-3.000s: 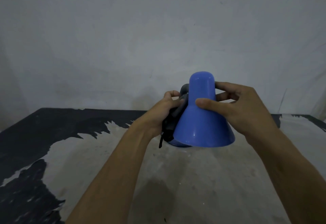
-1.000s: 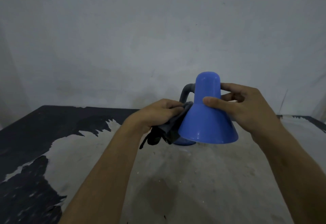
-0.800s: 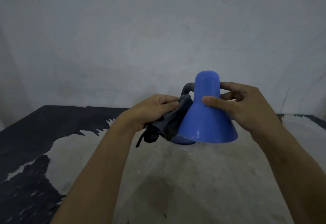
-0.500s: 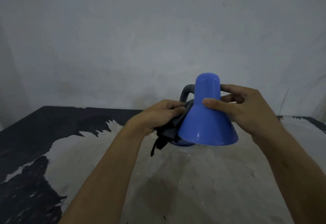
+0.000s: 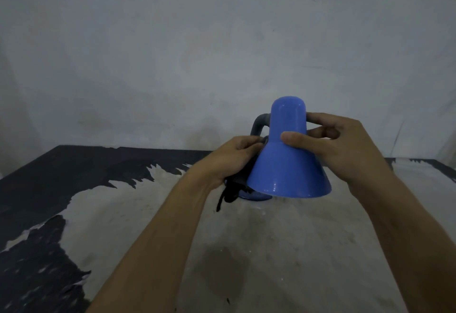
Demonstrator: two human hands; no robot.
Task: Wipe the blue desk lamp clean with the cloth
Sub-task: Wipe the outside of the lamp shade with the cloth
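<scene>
The blue desk lamp's shade (image 5: 287, 164) faces me, cone opening downward, with its grey bent neck (image 5: 259, 124) behind and its blue base (image 5: 256, 196) on the table, mostly hidden. My right hand (image 5: 338, 147) grips the narrow top part of the shade, thumb in front and fingers round the back. My left hand (image 5: 234, 159) holds a dark cloth (image 5: 234, 185) and presses it against the left side of the shade. A loose end of the cloth hangs below that hand.
The table (image 5: 271, 251) has a worn pale top with dark patches (image 5: 49, 182) at the left and along the far edge. A bare grey wall (image 5: 222, 53) rises right behind the table.
My left hand with the cloth has slid up and down along the shade's left side and now sits a little lower and closer to the shade. My right hand has kept its grip.
</scene>
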